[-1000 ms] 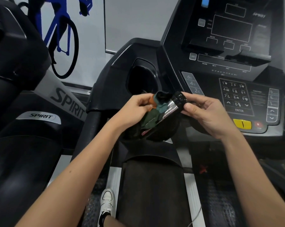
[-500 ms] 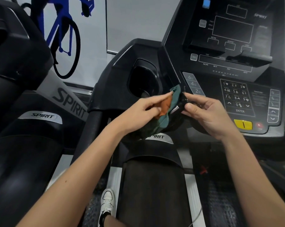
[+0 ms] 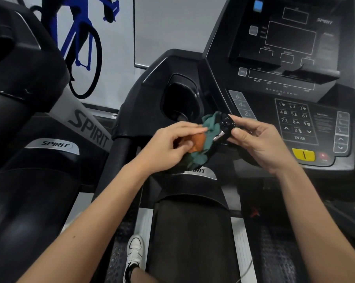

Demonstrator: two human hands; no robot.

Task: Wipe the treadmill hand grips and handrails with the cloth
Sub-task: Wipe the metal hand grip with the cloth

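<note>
A green and orange cloth (image 3: 208,129) is bunched against the black hand grip (image 3: 226,124), a bar with small buttons on top and a silver contact strip on its side. My left hand (image 3: 172,146) pinches the cloth and presses it on the grip's left side. Thumb and fingers of my right hand (image 3: 256,139) curl round the grip from the right. Below the cloth, the lower stretch of the grip is hidden. The left handrail (image 3: 121,148) runs down beside my left forearm.
The treadmill console (image 3: 295,119) with keypad, yellow stop button (image 3: 303,155) and dark display fills the right. A cup holder (image 3: 180,101) sits behind the cloth. The belt (image 3: 190,242) and my white shoe (image 3: 134,250) lie below. A second treadmill (image 3: 29,139) stands left.
My left hand has slid the cloth along the grip, first up over it, then back down its left side. The buttons show again. My right hand stays on the grip.
</note>
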